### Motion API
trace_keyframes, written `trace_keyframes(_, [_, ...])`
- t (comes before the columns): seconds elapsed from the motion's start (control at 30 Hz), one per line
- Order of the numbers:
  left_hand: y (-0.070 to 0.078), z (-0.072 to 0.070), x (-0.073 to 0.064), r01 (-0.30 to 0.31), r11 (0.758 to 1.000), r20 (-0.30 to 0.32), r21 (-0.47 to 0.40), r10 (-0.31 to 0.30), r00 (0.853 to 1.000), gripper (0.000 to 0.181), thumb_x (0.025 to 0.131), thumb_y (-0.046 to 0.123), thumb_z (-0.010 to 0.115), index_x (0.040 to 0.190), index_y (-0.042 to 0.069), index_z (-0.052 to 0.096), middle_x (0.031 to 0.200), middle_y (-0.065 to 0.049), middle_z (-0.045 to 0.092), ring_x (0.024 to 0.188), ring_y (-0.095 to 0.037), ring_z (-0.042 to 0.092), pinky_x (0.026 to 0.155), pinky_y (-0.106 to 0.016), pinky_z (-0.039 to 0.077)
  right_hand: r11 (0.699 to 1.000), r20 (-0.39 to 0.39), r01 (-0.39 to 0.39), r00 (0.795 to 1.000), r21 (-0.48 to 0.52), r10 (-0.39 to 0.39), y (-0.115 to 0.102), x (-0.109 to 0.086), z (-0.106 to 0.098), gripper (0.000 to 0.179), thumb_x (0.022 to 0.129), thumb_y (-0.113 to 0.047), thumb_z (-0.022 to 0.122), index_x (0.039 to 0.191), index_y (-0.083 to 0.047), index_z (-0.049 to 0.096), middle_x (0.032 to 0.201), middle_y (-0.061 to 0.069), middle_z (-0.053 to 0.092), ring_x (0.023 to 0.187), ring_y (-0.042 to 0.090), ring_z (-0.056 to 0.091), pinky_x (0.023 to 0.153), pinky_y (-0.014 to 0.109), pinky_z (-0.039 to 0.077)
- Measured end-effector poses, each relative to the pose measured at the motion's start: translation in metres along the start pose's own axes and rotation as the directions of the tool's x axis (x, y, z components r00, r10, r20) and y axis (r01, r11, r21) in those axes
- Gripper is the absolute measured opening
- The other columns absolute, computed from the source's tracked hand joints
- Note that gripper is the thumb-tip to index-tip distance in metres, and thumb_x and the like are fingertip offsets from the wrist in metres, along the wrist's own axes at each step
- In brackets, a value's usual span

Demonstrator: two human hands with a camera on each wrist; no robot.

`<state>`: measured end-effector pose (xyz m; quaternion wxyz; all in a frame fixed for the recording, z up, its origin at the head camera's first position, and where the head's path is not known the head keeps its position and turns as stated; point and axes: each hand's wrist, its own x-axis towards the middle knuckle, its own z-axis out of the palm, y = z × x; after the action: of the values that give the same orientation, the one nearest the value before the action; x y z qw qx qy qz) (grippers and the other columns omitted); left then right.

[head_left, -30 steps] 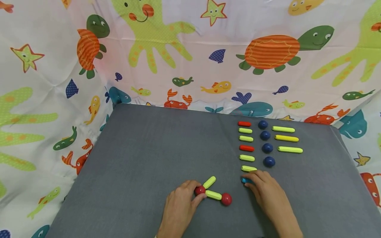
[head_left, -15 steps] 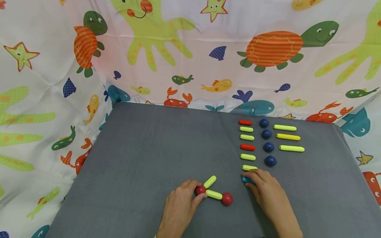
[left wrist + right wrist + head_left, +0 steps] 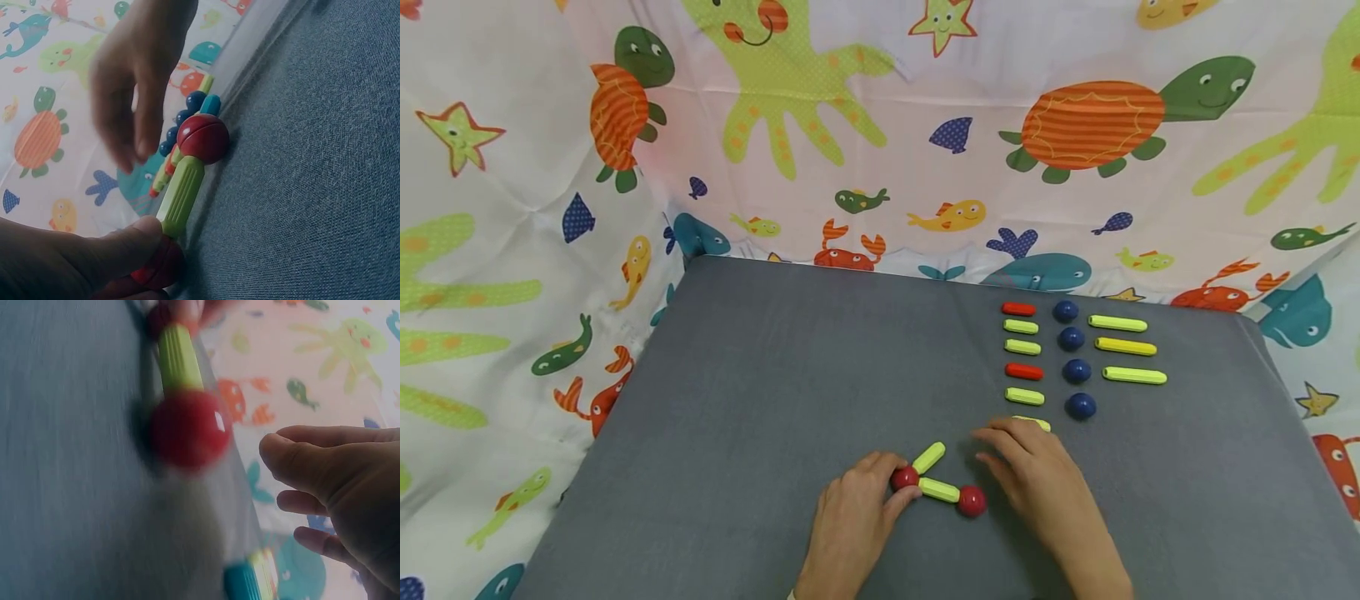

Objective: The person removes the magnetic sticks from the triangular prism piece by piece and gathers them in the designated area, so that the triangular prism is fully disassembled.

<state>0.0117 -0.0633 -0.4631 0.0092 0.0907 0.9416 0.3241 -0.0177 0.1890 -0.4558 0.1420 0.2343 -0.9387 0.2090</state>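
Note:
My left hand [image 3: 859, 518] pinches a red ball [image 3: 904, 478] between thumb and fingers. Two short lime sticks meet that ball: one stick [image 3: 929, 457] points up and away, the other stick [image 3: 939, 490] runs right to a second red ball [image 3: 972, 502]. To the right of this joined piece, my right hand [image 3: 1037, 479] hovers over the table with loosely bent fingers and nothing in them. A short blue stick [image 3: 210, 105] lies beyond the second red ball in the left wrist view; in the head view the right hand hides it.
A column of short red and lime sticks [image 3: 1024, 372] lies at the right of the grey table [image 3: 790, 367]. Beside it are several dark blue balls [image 3: 1077, 371] and longer yellow-green sticks [image 3: 1126, 345]. A cloth printed with sea animals [image 3: 895, 167] hangs behind and at the sides.
My right hand has let go of the blue stick and moved left toward the joined piece. The left hand keeps its hold on the red ball.

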Motion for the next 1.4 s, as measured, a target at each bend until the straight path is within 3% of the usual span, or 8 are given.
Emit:
trace_keyframes(0.23, [-0.001,-0.001,0.0,-0.013,1.0,0.006,0.008,0.013,1.0,0.028,0.088,0.037,0.085,0.104,0.018,0.074,0.096,0.006,0.071,0.065,-0.003,0.06,0.055,-0.026,0.051,0.995,0.11,0.06,0.992,0.077,-0.069,-0.03,0.019,0.023,0.034,0.087,-0.015,0.09,0.118,-0.021,0.078,0.118,-0.01,0.07,0.113,0.014,0.065,0.098,0.042,0.055])
trace_keyframes(0.4, [-0.002,0.0,0.0,-0.011,1.0,0.012,0.015,0.011,1.0,0.028,0.088,0.037,0.084,0.104,0.018,0.073,0.096,0.006,0.071,0.065,-0.004,0.059,0.055,-0.027,0.05,0.996,0.184,0.048,0.981,0.073,-0.06,-0.041,0.024,0.032,0.033,0.086,-0.013,0.09,0.114,-0.026,0.079,0.119,-0.013,0.071,0.118,0.013,0.063,0.098,0.043,0.054])
trace_keyframes(0.67, [0.0,0.001,0.0,-0.004,1.0,0.025,0.015,0.003,1.0,0.029,0.089,0.038,0.083,0.106,0.017,0.074,0.097,0.006,0.071,0.066,-0.005,0.061,0.056,-0.028,0.051,0.999,0.232,0.019,0.972,0.042,-0.028,-0.043,0.024,0.036,0.027,0.088,-0.014,0.089,0.11,-0.028,0.081,0.119,-0.012,0.073,0.124,0.013,0.062,0.099,0.044,0.053])
trace_keyframes(0.93, [-0.001,0.001,-0.001,-0.025,0.999,-0.012,0.024,0.025,1.0,0.028,0.089,0.037,0.084,0.104,0.017,0.074,0.094,0.007,0.07,0.066,-0.006,0.061,0.054,-0.028,0.05,1.0,0.236,0.007,0.972,0.03,-0.014,-0.043,0.023,0.039,0.025,0.089,-0.014,0.087,0.106,-0.031,0.08,0.115,-0.014,0.072,0.117,0.011,0.064,0.099,0.043,0.053])
trace_keyframes(1.23, [0.001,0.0,0.0,-0.006,1.0,0.001,0.016,0.006,1.0,0.026,0.089,0.036,0.084,0.104,0.017,0.074,0.095,0.006,0.07,0.065,-0.004,0.06,0.054,-0.027,0.05,1.0,0.218,0.003,0.976,0.006,-0.004,-0.044,0.024,0.043,0.025,0.089,-0.012,0.087,0.104,-0.029,0.077,0.109,-0.015,0.07,0.106,0.011,0.065,0.097,0.043,0.054])
trace_keyframes(1.4, [0.0,0.0,-0.001,-0.028,0.999,-0.025,0.019,0.028,0.999,0.024,0.089,0.035,0.084,0.101,0.017,0.072,0.091,0.008,0.068,0.064,-0.004,0.057,0.053,-0.028,0.049,0.999,0.183,-0.041,0.982,-0.024,0.045,-0.043,0.024,0.042,0.024,0.09,-0.01,0.086,0.104,-0.026,0.076,0.103,-0.012,0.069,0.098,0.013,0.064,0.094,0.044,0.053])
